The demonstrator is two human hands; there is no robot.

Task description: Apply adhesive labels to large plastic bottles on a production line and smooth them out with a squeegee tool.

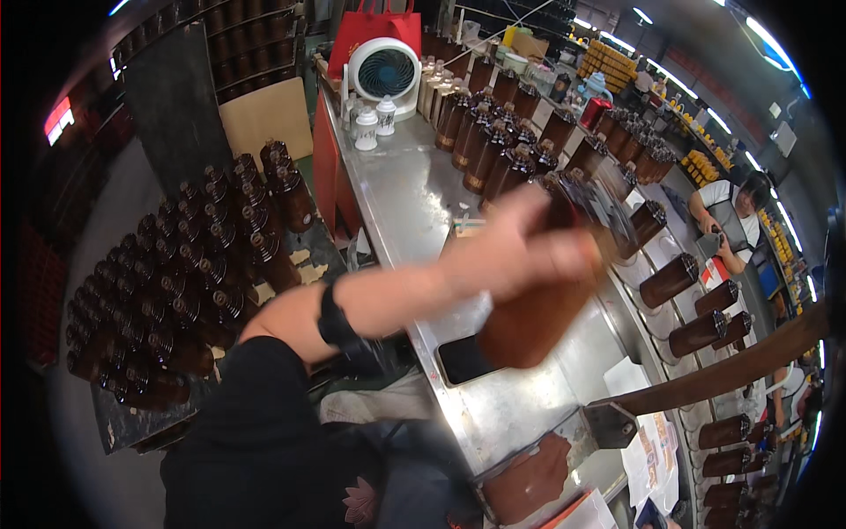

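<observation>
My left hand, smeared by motion, reaches out over the metal bench with its fingers wrapped round a brown glass bottle. The bottle is tilted, its body hanging toward me; its upper end is blurred against the bottles behind. A black band circles my left arm, below a black sleeve. Beneath the bottle, a dark phone lies on the bench. My right hand does not show.
Many brown bottles crowd a low platform at left. More bottles stand along the far bench, near a white fan. A conveyor row of bottles runs at right, under a rusty metal bar. A person sits beyond.
</observation>
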